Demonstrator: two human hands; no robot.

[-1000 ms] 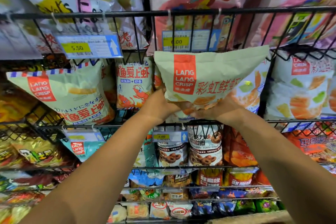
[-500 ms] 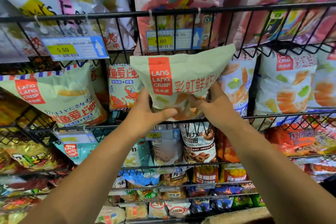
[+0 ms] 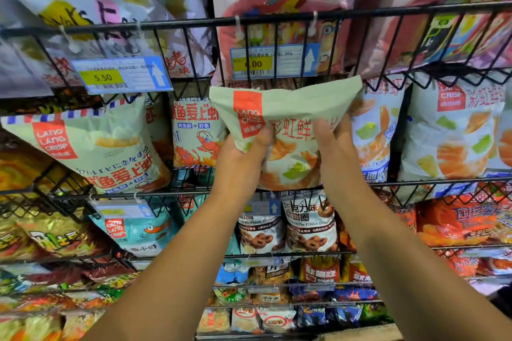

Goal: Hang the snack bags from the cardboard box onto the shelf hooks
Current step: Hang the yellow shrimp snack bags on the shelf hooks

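Both hands hold one pale green snack bag with a red square label [image 3: 291, 108], raised in front of the black wire shelf [image 3: 194, 21]. The left hand [image 3: 243, 155] takes the bag's lower left part, thumb across the front below the label. The right hand [image 3: 335, 144] takes the lower right part, its fingertips blurred over the red printed characters. Each grip is closed on the bag; the fingers behind it are hidden.

What matters for the coming move is that the bag's sealed top edge lies above both grips. The body of the bag rises from the hands toward the shelf. That edge runs left to right but is not level: the right corner sits higher than the left. It lies just below the blue and yellow price tag [image 3: 273, 61] clipped to the wire.

The bag stands between a cream bag with a red shrimp drawing [image 3: 194, 133] on the left and a white bag printed with orange and green crisps [image 3: 374, 130] on the right, overlapping both.

No hook or hang hole can be made out behind the bag. Neither hand is clearly nearer the top edge, though the right one sits slightly higher. The move probably calls for levelling that edge and pushing it up and inward.
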